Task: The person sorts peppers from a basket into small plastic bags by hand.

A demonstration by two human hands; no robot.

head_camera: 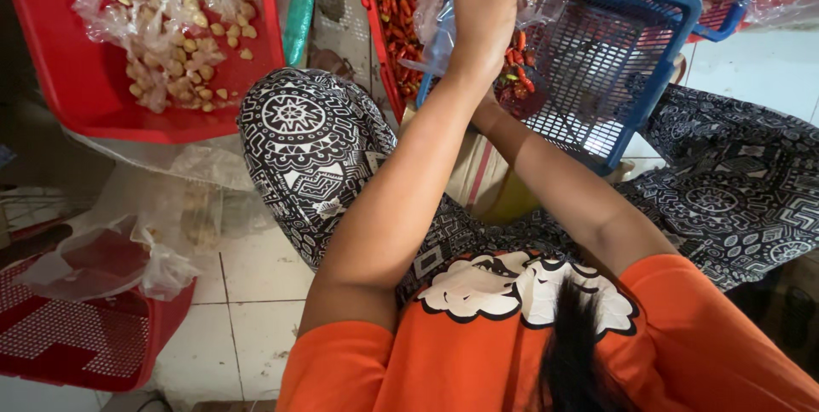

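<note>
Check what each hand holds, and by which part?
Left hand pinches the clear plastic bag of red chillies at its top; the right hand is hidden behind it, grip unclear.

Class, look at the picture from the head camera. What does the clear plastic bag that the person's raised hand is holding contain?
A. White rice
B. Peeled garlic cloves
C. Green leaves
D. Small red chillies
D. The clear plastic bag under the left hand shows small red chillies at its bottom, held above the blue plastic basket; the garlic lies apart in the red tray.
</note>
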